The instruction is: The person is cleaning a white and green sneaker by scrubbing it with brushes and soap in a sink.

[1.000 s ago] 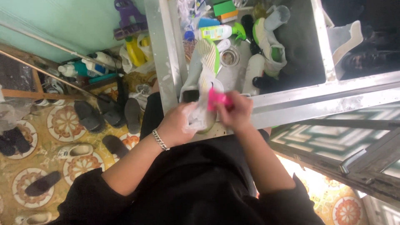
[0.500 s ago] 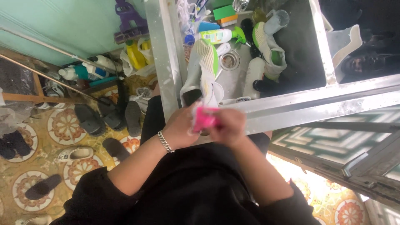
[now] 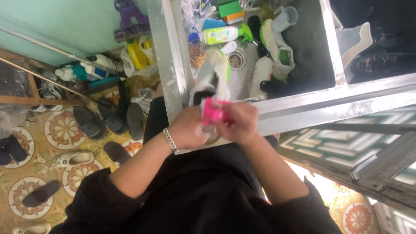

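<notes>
Clearly, head view only:
Left hand (image 3: 186, 130): closed round a white shoe (image 3: 212, 82), steadying it over the sink's (image 3: 303, 47) near edge.
Right hand (image 3: 240, 123): fingers curled on a pink brush (image 3: 213, 112), pressed against the shoe.
Floor: sandals (image 3: 91, 123), well apart.

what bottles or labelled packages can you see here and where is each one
Spray bottle: lying in the sink, pale with a yellow-green label and a green trigger.
Yellow bottles: on the floor by the wall, squat, with handles.
White and teal bottles: lying on the floor, left of the yellow ones.
Pink brush: held in both hands, no label visible.
</notes>
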